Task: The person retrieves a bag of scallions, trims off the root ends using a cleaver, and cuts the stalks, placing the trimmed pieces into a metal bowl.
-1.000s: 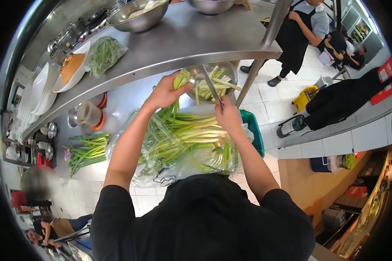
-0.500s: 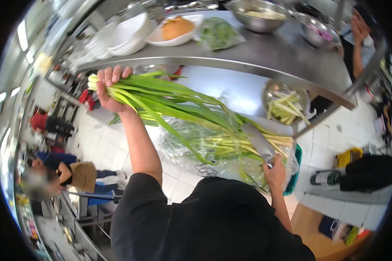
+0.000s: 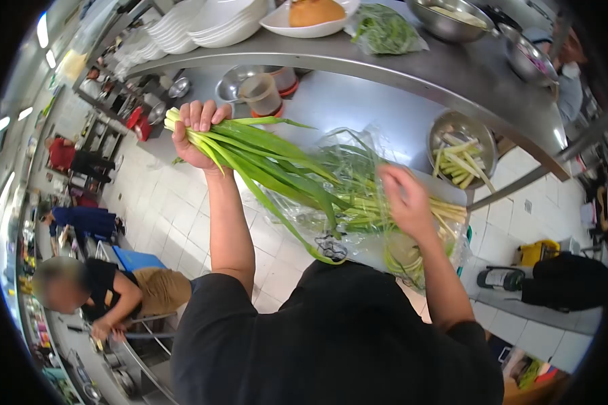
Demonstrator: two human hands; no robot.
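My left hand (image 3: 200,131) is wrapped round the pale root ends of a bunch of green onions (image 3: 263,152). Their long leaves trail to the right, over a clear plastic bag (image 3: 355,152) on the counter. More green onions (image 3: 365,214) lie in and beside that bag, stalk ends pointing right. Above them is my right hand (image 3: 404,196), blurred, its fingers stretched toward the leaves; I see no knife in it. To its right, a steel bowl (image 3: 446,123) contains cut pale stalks (image 3: 463,164).
Overhead, a steel shelf (image 3: 317,59) carries white dishes (image 3: 226,25), bagged greens (image 3: 385,30) and steel bowls (image 3: 452,23). Its slanted post (image 3: 517,192) stands near the bowl of stalks. A plastic tub (image 3: 260,94) sits at the back. At left, a person (image 3: 121,290) stands by a counter.
The knife that was in my right hand is out of view. That hand has moved up and left, toward the leaves. My left hand, still gripping the bunch, appears slightly further right.
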